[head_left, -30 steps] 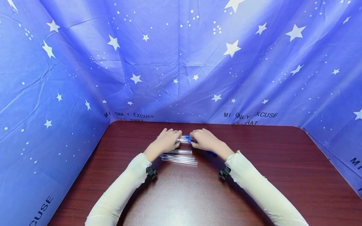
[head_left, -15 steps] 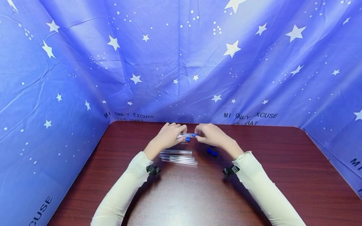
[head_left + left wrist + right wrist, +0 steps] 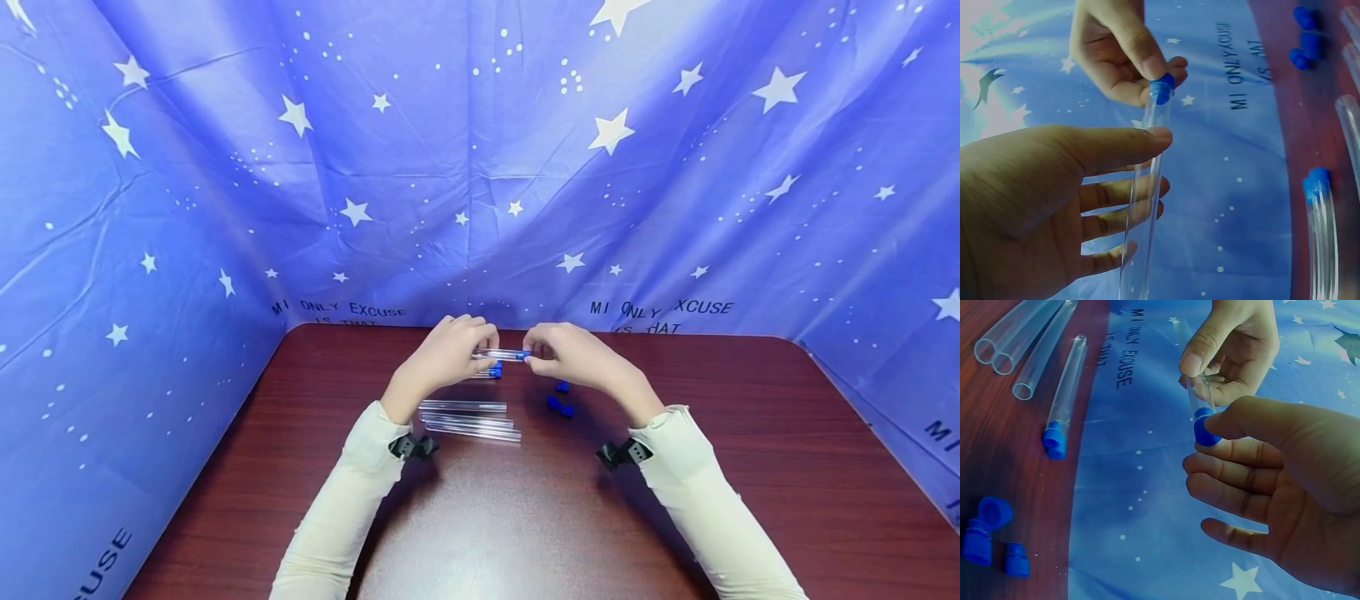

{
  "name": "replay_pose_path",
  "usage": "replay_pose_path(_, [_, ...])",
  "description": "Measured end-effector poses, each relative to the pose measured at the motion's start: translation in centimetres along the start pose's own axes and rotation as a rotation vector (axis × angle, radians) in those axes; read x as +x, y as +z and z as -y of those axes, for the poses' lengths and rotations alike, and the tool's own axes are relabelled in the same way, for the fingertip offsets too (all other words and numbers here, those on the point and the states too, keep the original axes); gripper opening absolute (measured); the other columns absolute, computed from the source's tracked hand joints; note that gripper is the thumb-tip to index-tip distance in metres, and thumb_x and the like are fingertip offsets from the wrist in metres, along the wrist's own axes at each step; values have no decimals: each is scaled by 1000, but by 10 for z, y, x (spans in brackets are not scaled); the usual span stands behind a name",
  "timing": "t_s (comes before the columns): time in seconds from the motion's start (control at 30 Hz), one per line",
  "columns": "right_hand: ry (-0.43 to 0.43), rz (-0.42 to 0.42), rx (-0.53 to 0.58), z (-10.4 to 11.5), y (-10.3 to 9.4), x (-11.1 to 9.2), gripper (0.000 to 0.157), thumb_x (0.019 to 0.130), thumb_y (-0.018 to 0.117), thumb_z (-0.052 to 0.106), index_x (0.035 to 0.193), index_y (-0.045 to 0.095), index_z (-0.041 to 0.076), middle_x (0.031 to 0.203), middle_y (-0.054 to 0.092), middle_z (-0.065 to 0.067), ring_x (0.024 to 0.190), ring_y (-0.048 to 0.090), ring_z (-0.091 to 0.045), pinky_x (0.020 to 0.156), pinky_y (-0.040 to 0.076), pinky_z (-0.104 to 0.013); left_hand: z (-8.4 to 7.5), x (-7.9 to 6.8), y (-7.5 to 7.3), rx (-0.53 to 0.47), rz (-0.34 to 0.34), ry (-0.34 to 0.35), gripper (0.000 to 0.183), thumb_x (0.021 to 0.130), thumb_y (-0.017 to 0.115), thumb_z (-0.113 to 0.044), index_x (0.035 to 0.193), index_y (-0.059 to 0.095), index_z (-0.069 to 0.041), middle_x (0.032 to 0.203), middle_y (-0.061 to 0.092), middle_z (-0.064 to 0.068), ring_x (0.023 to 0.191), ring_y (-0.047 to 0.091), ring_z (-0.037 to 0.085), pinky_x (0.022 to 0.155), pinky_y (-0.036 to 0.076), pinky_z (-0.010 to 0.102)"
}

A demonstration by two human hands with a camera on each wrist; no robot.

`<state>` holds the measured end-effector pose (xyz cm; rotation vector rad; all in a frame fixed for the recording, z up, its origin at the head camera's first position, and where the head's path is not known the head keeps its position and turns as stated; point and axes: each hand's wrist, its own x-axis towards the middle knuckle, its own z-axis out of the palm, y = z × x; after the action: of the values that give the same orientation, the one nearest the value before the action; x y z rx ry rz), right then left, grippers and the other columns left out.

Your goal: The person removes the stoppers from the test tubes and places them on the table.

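Note:
My left hand (image 3: pixel 447 358) pinches a clear test tube (image 3: pixel 1134 275) between thumb and fingers, raised over the far part of the table. In the tube's mouth sits a blue stopper (image 3: pixel 1162 90), pinched by the thumb and fingertips of my right hand (image 3: pixel 581 358). The right wrist view shows the same stopper (image 3: pixel 1204 428) under the right thumb, partly covered. Below the left hand, stoppered test tubes (image 3: pixel 1322 244) lie side by side on the table, their blue ends pointing right in the head view.
Three unstoppered test tubes (image 3: pixel 472 423) lie nearer on the dark red wood table (image 3: pixel 465 517), mouths to the right. Three loose blue stoppers (image 3: pixel 977 542) rest below the right hand. A blue starry curtain (image 3: pixel 420 167) hangs behind the table's far edge.
Both hands have lifted from the stoppered tubes with one tube between them, and the right hand has shifted right. The loose stoppers have come into fuller view.

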<state>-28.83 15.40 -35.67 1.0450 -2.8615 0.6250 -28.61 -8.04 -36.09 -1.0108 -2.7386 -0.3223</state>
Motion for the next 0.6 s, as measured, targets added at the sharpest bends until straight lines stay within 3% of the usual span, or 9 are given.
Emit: replay_pose_path(0.6, [-15,-17,90,-4,-3,-3,9,92,70,12,99,69,5,81,66,1,72,57,-8,69,49,-29,2,1,-3,-94,-15,3,14,91,77,-27,97,69,-17,88,65,0,86,59,17,84,46,39])
